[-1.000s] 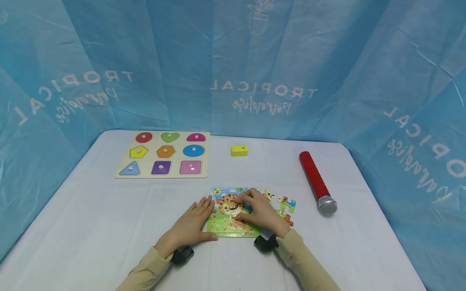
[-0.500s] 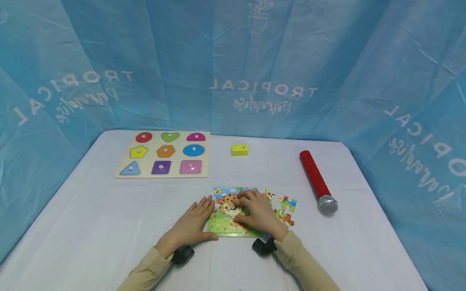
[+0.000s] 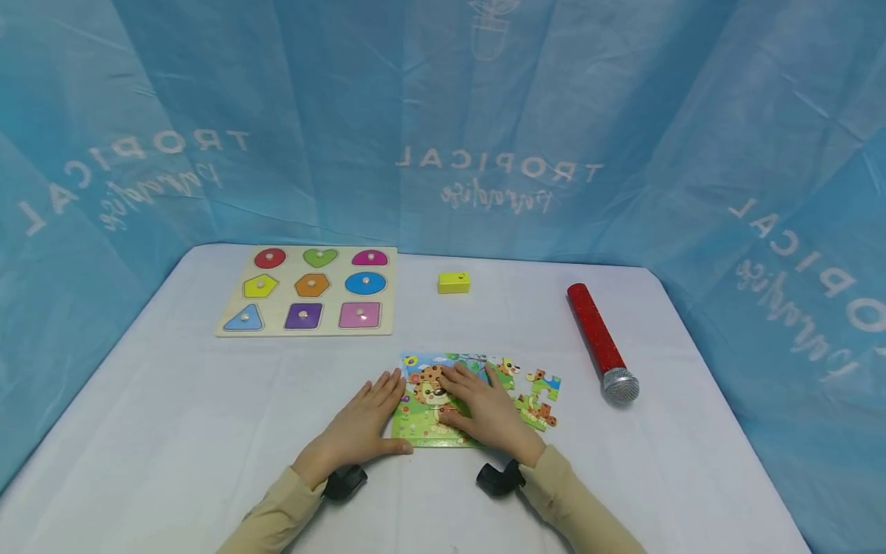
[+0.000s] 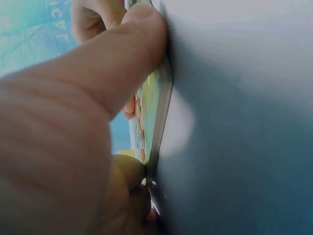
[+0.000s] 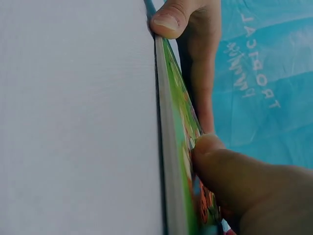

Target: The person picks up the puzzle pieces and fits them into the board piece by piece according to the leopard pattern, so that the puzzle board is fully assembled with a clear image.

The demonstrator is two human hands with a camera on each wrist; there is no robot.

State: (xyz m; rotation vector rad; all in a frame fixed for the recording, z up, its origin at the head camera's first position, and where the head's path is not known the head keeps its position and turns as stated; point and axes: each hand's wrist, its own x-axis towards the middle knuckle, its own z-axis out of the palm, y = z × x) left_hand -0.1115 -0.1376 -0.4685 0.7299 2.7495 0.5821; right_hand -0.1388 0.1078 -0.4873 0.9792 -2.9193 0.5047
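A jigsaw puzzle [image 3: 417, 427] with a cartoon leopard lies on the table in the head view. My left hand [image 3: 358, 425] rests along its left side, fingers straight, thumb at the lower left corner. Close up in the left wrist view, the left thumb [image 4: 139, 36] touches the board's edge. My right hand [image 3: 493, 412] lies across the right part of the picture with its fingers extended, hiding the pieces beneath it. In the right wrist view its thumb [image 5: 210, 152] presses on the printed surface. Several loose puzzle pieces [image 3: 549, 385] lie just right of the board.
A wooden shape board [image 3: 285, 313] with knobbed pieces is at the back left. Behind the jigsaw stands a small yellow block [image 3: 454, 284]. To the right lies a red microphone [image 3: 597, 331]. A blue curtain [image 3: 346, 115] surrounds the white table [image 3: 173, 431] at the back and sides.
My right hand's fingers, bent together over the leopard before, have straightened and spread onto the picture. The left hand stays where it was. The head view has shifted slightly.
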